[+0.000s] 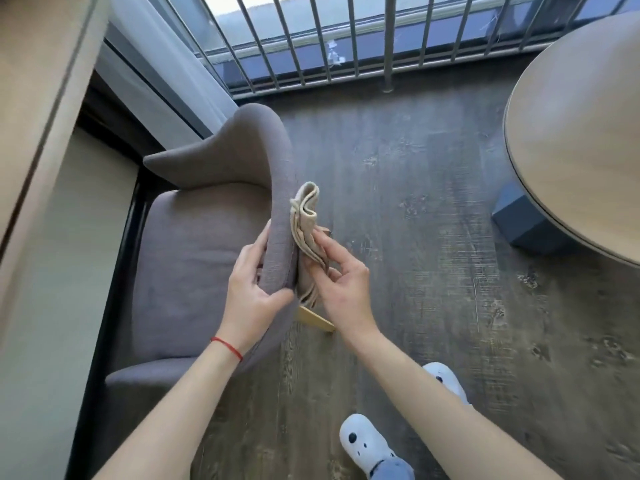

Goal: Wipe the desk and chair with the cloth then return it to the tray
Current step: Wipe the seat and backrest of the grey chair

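Observation:
A grey-brown upholstered chair point(194, 258) stands left of centre, its curved backrest rising toward me. My left hand point(256, 289) grips the top edge of that backrest, fingers on the seat side and thumb on the outer side. A folded beige cloth point(306, 233) is pressed flat against the outer face of the backrest. My right hand point(341, 278) holds the cloth there, fingers spread over its lower half. The round wooden desk point(575, 133) fills the upper right corner. No tray is in view.
A light wooden chair leg point(315, 318) juts out below my hands. The desk's dark blue base point(523, 220) sits on the grey wood floor. Metal railing bars point(311, 46) and a window run along the back. A pale cabinet point(38, 98) stands left. My white shoes point(367, 445) are near the bottom.

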`<state>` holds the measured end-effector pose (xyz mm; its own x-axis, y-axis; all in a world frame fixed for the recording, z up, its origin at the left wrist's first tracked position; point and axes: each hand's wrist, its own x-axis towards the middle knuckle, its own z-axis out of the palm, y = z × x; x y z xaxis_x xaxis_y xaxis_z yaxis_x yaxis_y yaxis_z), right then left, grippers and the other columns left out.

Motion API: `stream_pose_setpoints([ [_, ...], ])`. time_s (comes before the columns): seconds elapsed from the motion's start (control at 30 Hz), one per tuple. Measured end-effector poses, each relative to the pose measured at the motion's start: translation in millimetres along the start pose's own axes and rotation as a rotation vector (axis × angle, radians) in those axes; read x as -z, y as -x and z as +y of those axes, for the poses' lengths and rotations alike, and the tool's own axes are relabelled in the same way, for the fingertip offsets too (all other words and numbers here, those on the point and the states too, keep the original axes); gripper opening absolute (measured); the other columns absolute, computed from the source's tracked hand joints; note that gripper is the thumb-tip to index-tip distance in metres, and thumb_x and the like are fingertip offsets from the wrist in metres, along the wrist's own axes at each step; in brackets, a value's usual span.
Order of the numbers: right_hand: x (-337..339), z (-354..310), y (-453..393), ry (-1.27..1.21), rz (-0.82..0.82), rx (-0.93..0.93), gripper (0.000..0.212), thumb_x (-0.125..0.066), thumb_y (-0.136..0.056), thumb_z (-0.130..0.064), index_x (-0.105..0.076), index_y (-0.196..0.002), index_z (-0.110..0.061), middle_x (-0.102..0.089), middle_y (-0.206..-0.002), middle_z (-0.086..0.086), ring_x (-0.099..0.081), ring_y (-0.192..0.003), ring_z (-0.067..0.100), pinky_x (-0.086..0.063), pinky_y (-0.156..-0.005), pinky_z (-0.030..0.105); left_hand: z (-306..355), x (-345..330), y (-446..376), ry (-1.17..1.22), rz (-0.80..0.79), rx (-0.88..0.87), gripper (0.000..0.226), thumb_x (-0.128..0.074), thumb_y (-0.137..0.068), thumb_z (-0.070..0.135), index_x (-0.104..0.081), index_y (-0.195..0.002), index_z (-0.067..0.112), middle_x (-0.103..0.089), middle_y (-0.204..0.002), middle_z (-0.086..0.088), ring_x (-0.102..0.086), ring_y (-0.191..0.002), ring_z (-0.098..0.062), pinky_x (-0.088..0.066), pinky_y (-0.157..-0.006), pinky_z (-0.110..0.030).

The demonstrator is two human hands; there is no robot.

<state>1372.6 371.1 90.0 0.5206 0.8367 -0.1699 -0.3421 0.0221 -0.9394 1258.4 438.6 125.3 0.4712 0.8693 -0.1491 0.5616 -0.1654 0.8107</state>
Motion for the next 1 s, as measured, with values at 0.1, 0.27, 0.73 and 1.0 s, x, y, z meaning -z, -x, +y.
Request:
stream_pose_setpoints([
  [0.1,18.9,-5.9,-13.5,0.111,0.058,-0.032,0.045,-0.059,-0.084,0.009,-0.066,-0.111,-0.026,-0.070,-0.104,-0.012,-0.064,-0.098,-0.006,-0.052,-0.088,0.020,1.9,-0.5,1.2,0.004,0.004,0.001,0.089,-0.058,-0.058,0.007,-0.037,-0.142,0.024,-0.052,-0.109,0.008,-0.051,-0.101,0.004,-0.041,-0.082,-0.004],
  [0.27,-6.1,-18.4,-22.4,0.112,0.108,0.104,0.042,-0.058,-0.085,0.002,-0.062,-0.121,-0.020,-0.065,-0.123,-0.005,-0.061,-0.112,0.004,-0.050,-0.097,0.026,1.1,-0.8,1.5,0.039,0.011,-0.007,0.088,-0.060,-0.054,0.021,-0.039,-0.140,0.026,-0.052,-0.112,0.014,-0.053,-0.102,0.004,-0.045,-0.086,-0.012],
  [0.73,-19.0,-0.7,10.0,0.215,0.112,0.214,0.052,-0.059,-0.082,0.002,-0.058,-0.124,-0.027,-0.067,-0.120,-0.006,-0.061,-0.101,0.012,-0.049,-0.093,0.020,-2.3,0.7,0.2,0.036,-0.009,-0.022,0.093,-0.058,-0.048,0.023,-0.040,-0.139,0.021,-0.053,-0.124,-0.002,-0.053,-0.112,-0.010,-0.045,-0.093,-0.029],
  [1.0,-0.1,12.5,31.9,0.242,0.189,0.080,0.052,-0.059,-0.086,0.001,-0.055,-0.126,-0.030,-0.069,-0.097,-0.011,-0.062,-0.083,0.011,-0.047,-0.078,0.018,1.4,1.8,1.9,-0.005,-0.015,0.003,0.096,-0.059,-0.048,0.017,-0.038,-0.142,0.020,-0.050,-0.117,0.017,-0.049,-0.111,0.005,-0.040,-0.092,-0.012],
])
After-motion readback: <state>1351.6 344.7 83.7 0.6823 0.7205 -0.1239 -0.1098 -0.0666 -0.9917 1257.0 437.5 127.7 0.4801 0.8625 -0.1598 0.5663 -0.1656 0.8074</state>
